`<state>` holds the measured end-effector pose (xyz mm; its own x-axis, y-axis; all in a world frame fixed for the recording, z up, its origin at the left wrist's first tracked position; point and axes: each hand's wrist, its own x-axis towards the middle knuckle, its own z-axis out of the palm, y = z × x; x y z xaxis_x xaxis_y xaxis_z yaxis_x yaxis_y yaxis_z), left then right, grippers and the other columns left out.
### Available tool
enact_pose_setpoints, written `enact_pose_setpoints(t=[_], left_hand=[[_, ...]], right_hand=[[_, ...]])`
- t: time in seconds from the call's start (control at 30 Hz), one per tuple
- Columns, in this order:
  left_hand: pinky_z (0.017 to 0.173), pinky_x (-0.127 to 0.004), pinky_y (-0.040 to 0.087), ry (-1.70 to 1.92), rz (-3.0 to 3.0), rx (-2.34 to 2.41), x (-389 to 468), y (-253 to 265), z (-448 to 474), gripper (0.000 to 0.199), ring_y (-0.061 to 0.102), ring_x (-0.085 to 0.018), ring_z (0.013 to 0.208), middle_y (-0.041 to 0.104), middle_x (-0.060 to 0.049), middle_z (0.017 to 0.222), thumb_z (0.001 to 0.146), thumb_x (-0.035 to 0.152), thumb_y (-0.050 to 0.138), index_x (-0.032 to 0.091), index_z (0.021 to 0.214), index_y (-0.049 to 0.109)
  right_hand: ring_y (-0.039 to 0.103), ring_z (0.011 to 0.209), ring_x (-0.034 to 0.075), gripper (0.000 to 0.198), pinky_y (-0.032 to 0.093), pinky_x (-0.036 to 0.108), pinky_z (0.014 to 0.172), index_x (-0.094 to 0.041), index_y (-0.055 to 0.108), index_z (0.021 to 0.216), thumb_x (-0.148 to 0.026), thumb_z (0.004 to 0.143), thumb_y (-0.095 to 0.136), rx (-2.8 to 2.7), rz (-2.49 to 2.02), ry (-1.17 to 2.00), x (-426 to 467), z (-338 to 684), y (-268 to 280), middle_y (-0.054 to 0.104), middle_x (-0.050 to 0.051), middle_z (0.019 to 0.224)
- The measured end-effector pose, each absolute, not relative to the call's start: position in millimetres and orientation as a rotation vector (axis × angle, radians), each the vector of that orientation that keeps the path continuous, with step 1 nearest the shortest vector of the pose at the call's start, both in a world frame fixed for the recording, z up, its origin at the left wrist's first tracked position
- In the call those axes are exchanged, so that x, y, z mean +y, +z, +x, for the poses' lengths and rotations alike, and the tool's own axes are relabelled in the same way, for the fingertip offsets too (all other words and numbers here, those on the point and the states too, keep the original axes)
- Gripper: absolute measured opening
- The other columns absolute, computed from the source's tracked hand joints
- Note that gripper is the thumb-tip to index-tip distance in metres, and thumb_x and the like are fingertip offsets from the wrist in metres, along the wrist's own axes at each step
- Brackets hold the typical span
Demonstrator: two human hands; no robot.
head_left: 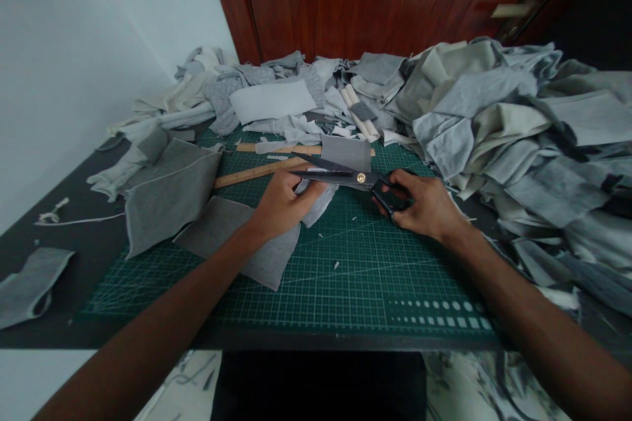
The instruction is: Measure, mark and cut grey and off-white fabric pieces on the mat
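From where I stood, taking the gold-pivoted metal scissors with black handles [362, 178] as the clock's centre and twelve as straight ahead of the person, the right hand [424, 202] was at three, its fingers curled through the handle loops. The blades pointed to nine, parted in a narrow V. The left hand [286, 200], at eight, was closed on a small pale-grey piece of cloth [318, 209] hanging just below the blades; I couldn't tell whether any of it lay between them.

Beneath spread a green gridded cutting mat [345, 302]. A flat mid-grey knit panel [269, 270] lay at eight, partly under the left forearm, and a larger grey fabric piece [170, 191] lay further out towards nine. A slanting wooden ruler [251, 175] rested at ten. Just beyond the scissors, at twelve, was a grey cloth rectangle [348, 151]. Heaped grey and cream fabric [518, 118] crowded round from ten to four.
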<state>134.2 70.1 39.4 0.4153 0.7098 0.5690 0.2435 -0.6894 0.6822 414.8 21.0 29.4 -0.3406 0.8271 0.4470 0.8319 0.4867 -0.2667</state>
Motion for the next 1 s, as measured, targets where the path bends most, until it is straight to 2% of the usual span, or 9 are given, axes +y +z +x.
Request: enact_pose_setpoints(t=[0.13, 0.33, 0.63, 0.8, 1.0], left_hand=[[0.079, -0.03, 0.058, 1.211, 2.184, 0.807, 69.7, 40.6, 133.5, 0.014, 0.072, -0.018, 0.085, 0.078, -0.002, 0.091, 0.095, 0.023, 0.062, 0.021, 0.089, 0.074], [0.075, -0.03, 0.057, 1.202, 2.17, 0.792, 69.1, 42.1, 134.2, 0.016, 0.071, -0.018, 0.081, 0.078, -0.001, 0.086, 0.095, 0.023, 0.061, 0.021, 0.084, 0.072], [0.075, -0.03, 0.057, 1.182, 2.166, 0.845, 69.7, 41.0, 133.3, 0.015, 0.071, -0.018, 0.082, 0.077, -0.001, 0.086, 0.095, 0.023, 0.062, 0.021, 0.086, 0.074], [0.067, -0.031, 0.054, 1.2, 2.148, 0.796, 72.2, 41.4, 134.4, 0.027, 0.066, -0.018, 0.072, 0.071, -0.001, 0.075, 0.096, 0.026, 0.059, 0.022, 0.07, 0.066], [0.06, -0.032, 0.05, 1.183, 2.15, 0.876, 75.7, 37.5, 132.2, 0.033, 0.059, -0.018, 0.063, 0.062, 0.0, 0.065, 0.097, 0.035, 0.06, 0.023, 0.066, 0.063]], right_hand=[[0.058, 0.056, 0.015, 0.018, 0.04, 0.025, 0.055, -0.022, 0.058, 0.088, -0.028, 0.077, 0.07, -2.192, -1.363, -0.016, 20.3, 415.1, 28.7, 0.068, 0.001, 0.076], [0.062, 0.059, 0.015, 0.014, 0.042, 0.025, 0.056, -0.022, 0.058, 0.087, -0.028, 0.079, 0.068, -2.188, -1.368, 0.005, 19.7, 415.5, 31.1, 0.07, 0.002, 0.078], [0.051, 0.052, 0.013, 0.011, 0.034, 0.024, 0.052, -0.021, 0.058, 0.082, -0.029, 0.08, 0.065, -2.213, -1.367, -0.016, 20.5, 414.7, 36.0, 0.061, -0.001, 0.066], [0.05, 0.052, 0.013, 0.01, 0.032, 0.025, 0.053, -0.021, 0.059, 0.082, -0.03, 0.08, 0.063, -2.205, -1.407, -0.02, 20.0, 415.5, 38.4, 0.061, -0.001, 0.066], [0.049, 0.052, 0.013, 0.011, 0.032, 0.026, 0.054, -0.021, 0.06, 0.082, -0.032, 0.083, 0.061, -2.192, -1.439, -0.06, 19.7, 416.6, 37.3, 0.061, 0.0, 0.065]])
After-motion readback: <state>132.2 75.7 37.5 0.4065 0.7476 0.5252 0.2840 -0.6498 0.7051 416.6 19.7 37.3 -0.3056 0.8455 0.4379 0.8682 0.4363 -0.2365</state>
